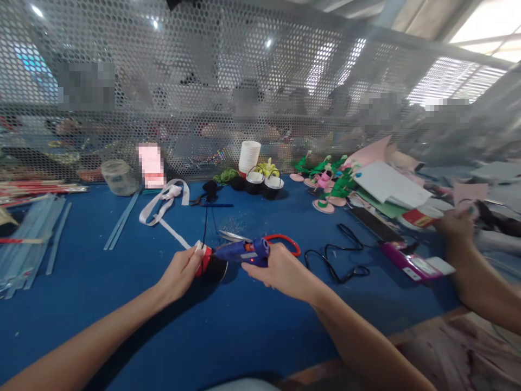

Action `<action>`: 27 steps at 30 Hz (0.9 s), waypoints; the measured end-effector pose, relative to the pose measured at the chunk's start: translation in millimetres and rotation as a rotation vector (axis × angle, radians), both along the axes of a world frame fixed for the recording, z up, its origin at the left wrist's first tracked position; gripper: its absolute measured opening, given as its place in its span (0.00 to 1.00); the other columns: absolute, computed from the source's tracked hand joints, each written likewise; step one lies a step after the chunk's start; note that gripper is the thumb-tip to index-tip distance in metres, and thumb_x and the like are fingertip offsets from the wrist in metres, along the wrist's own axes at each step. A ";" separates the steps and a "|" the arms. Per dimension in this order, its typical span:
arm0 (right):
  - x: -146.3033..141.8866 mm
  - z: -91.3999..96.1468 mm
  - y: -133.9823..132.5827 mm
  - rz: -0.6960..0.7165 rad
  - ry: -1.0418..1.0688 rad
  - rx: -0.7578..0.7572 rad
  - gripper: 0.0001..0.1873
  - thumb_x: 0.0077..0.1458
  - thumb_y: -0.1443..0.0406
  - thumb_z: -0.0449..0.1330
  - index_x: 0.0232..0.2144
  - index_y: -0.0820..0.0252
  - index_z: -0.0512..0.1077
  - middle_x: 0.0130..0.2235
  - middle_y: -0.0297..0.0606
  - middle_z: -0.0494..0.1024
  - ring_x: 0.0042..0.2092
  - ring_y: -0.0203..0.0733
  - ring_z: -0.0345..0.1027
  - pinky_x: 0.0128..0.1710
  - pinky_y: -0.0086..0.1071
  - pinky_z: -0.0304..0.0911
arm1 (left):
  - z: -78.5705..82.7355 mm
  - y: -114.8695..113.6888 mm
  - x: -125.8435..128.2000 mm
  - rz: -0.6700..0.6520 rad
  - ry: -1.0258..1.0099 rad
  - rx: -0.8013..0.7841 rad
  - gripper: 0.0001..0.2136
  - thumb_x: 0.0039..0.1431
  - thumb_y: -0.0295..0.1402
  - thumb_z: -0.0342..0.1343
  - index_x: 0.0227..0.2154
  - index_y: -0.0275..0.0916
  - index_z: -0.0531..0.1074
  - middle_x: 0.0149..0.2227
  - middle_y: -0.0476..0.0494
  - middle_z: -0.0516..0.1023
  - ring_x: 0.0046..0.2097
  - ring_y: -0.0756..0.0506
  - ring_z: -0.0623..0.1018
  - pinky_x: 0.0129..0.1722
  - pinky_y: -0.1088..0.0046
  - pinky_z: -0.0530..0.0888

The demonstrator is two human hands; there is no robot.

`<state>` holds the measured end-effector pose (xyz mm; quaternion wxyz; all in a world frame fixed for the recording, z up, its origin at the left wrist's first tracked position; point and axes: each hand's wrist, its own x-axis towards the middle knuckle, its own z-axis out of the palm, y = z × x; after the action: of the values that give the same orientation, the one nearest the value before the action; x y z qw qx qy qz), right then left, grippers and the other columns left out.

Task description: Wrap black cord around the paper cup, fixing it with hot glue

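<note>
My left hand (pixel 181 272) is closed around a small red and black cup (pixel 215 268), tilted on its side above the blue table. Its fingers also pinch the end of a white ribbon (pixel 174 233) that trails back over the table. A dark cord stands up from the cup. In my right hand (pixel 280 269) is a blue glue gun (pixel 244 252) with a small red light showing. The gun's nozzle points left and meets the cup near its red band; whether they touch, I cannot tell. Behind the gun lie scissors (pixel 290 240) with red handles.
Black cups with handles (pixel 272 187) and stacked white cups (pixel 249 156) stand at the back. Green and pink flower pieces (pixel 323 205) are right of them. Blue strips (pixel 38 244) lie left. A black cable (pixel 331 266), purple box (pixel 411 262) and another person's arm (pixel 468 266) are right.
</note>
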<state>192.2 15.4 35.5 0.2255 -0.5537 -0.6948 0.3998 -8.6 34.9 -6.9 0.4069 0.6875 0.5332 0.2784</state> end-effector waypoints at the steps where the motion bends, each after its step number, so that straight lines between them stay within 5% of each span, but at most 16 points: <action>1: 0.1 0.1 0.0 0.000 -0.002 0.010 0.09 0.44 0.62 0.52 0.20 0.63 0.63 0.15 0.31 0.64 0.15 0.29 0.57 0.13 0.21 0.53 | 0.3 0.1 0.1 0.004 0.001 0.002 0.15 0.54 0.40 0.36 0.19 0.37 0.58 0.19 0.53 0.54 0.23 0.52 0.56 0.24 0.76 0.55; 17: 0.4 1.3 -2.6 0.010 -0.002 -0.003 0.08 0.45 0.63 0.52 0.22 0.63 0.63 0.16 0.30 0.64 0.16 0.30 0.57 0.13 0.22 0.52 | -1.6 0.3 -0.8 0.003 -0.006 0.007 0.15 0.54 0.40 0.36 0.18 0.37 0.57 0.18 0.54 0.54 0.22 0.52 0.55 0.23 0.76 0.55; 27: -4.2 2.5 -7.1 0.021 -0.110 0.198 0.06 0.43 0.65 0.52 0.18 0.62 0.62 0.16 0.28 0.60 0.18 0.28 0.50 0.15 0.21 0.49 | -1.6 1.2 0.1 0.016 -0.022 -0.018 0.15 0.53 0.40 0.37 0.18 0.38 0.56 0.18 0.54 0.53 0.22 0.52 0.55 0.22 0.76 0.54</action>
<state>188.1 8.3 38.0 0.2362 -0.5424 -0.7480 0.3008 -8.5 36.2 -8.5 0.4165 0.6765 0.5366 0.2845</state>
